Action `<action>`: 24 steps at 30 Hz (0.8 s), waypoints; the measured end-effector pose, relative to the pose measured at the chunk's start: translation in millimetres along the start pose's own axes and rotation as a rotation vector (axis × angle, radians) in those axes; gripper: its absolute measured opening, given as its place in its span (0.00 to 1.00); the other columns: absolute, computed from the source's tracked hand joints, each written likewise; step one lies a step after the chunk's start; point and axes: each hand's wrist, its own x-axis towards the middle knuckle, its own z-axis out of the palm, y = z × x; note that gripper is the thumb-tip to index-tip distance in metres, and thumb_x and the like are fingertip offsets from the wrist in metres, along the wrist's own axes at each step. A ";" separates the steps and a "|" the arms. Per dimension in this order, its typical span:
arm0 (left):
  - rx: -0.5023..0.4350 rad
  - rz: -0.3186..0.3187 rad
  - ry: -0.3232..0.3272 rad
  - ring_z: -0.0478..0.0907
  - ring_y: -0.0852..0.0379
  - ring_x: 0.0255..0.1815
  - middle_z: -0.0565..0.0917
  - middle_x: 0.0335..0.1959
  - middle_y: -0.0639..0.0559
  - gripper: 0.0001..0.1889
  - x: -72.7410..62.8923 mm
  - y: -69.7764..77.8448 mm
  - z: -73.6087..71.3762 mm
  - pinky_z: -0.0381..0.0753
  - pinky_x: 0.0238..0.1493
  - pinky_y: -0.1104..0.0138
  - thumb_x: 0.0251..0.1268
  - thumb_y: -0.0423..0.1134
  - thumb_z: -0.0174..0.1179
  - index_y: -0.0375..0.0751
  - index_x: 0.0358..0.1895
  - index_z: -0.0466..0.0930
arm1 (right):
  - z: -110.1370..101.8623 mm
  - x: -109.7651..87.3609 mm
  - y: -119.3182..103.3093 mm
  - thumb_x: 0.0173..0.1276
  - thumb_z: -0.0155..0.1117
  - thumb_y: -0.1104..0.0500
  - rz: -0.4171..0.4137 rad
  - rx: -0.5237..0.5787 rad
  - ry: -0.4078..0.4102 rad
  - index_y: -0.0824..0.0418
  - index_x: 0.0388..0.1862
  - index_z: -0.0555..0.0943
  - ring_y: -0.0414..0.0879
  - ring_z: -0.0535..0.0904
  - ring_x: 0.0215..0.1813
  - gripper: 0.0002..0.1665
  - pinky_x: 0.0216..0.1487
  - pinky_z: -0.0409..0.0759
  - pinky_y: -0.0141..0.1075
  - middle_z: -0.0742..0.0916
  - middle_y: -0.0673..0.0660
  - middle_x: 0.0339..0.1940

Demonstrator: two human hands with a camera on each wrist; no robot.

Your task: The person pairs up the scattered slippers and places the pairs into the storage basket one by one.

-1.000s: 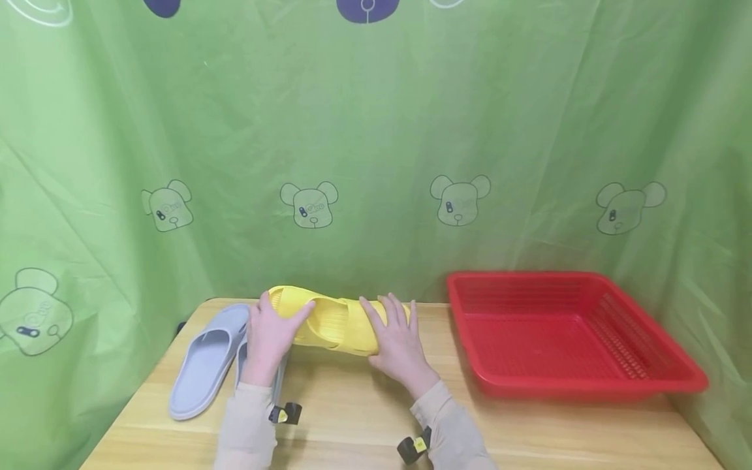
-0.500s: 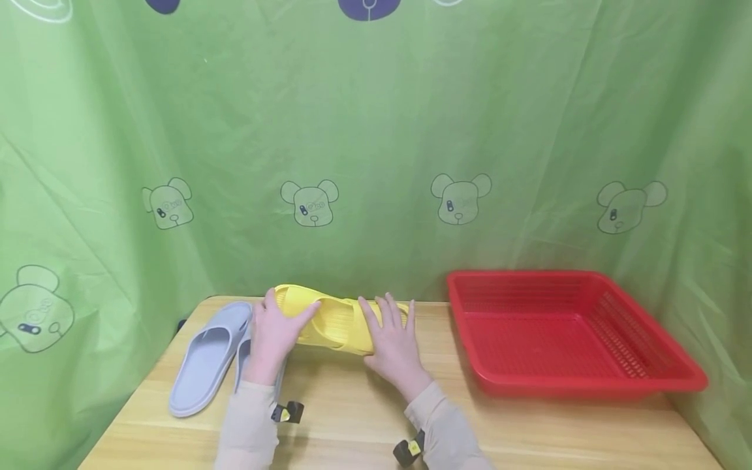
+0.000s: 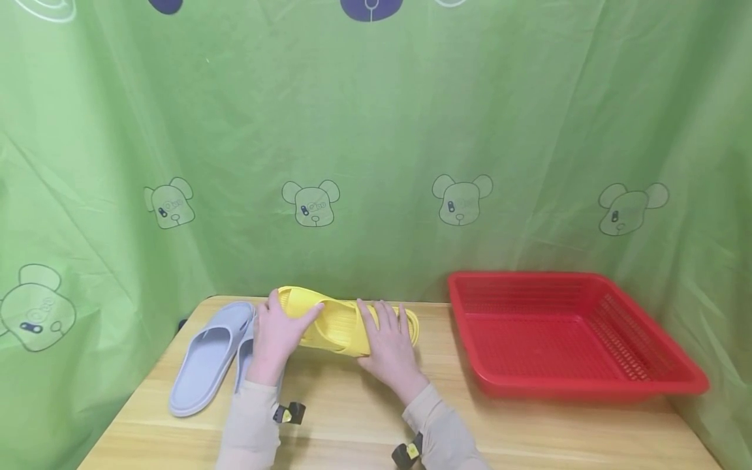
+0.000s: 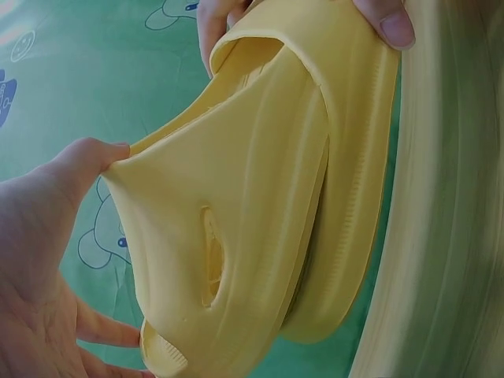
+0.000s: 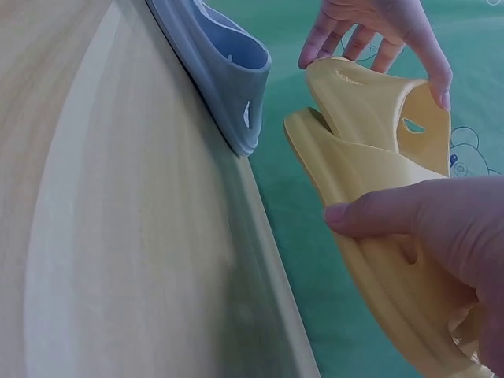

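L hand [image 3: 279,334] n R hand [image 3: 388,343] both gripping the yellow slippers [image 3: 341,326], over far side of table [image 3: 346,411], btwn blue slippers [image 3: 207,365] n red basket [image 3: 587,386]. Hands a bit closer vs a sec ago, prob adjusting grip.

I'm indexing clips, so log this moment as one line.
left hand: grips yellow slippers; right hand: grips same pair; pair: held above table; gray slippers: on table, left; red basket: on table, right
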 end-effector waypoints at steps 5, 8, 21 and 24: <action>0.009 -0.006 -0.010 0.63 0.29 0.67 0.62 0.68 0.25 0.64 0.5 -0.2 -0.4 0.66 0.68 0.41 0.43 0.79 0.60 0.38 0.76 0.49 | 0.9 0.0 0.3 0.34 0.81 0.42 -0.009 0.009 0.006 0.51 0.77 0.58 0.57 0.68 0.68 0.69 0.75 0.56 0.60 0.74 0.60 0.64; 0.010 -0.009 -0.015 0.63 0.29 0.68 0.61 0.69 0.25 0.65 1.1 -1.0 -1.1 0.66 0.68 0.41 0.42 0.80 0.59 0.38 0.76 0.49 | -0.4 0.0 0.2 0.34 0.82 0.41 -0.013 0.027 -0.001 0.51 0.76 0.59 0.57 0.69 0.68 0.69 0.75 0.57 0.60 0.74 0.60 0.64; 0.021 -0.014 -0.031 0.62 0.29 0.69 0.60 0.69 0.24 0.65 4.5 -6.6 -11.0 0.66 0.68 0.40 0.41 0.81 0.59 0.37 0.76 0.48 | -8.5 1.9 6.9 0.40 0.81 0.40 -0.141 0.180 -0.021 0.57 0.73 0.65 0.59 0.73 0.62 0.61 0.69 0.67 0.58 0.77 0.62 0.62; 0.014 -0.013 -0.040 0.61 0.29 0.69 0.60 0.70 0.25 0.65 4.1 -6.9 -12.6 0.65 0.69 0.40 0.42 0.80 0.58 0.37 0.76 0.48 | -8.6 2.3 8.3 0.41 0.81 0.41 -0.157 0.205 -0.011 0.58 0.72 0.66 0.59 0.73 0.63 0.60 0.70 0.66 0.59 0.77 0.62 0.62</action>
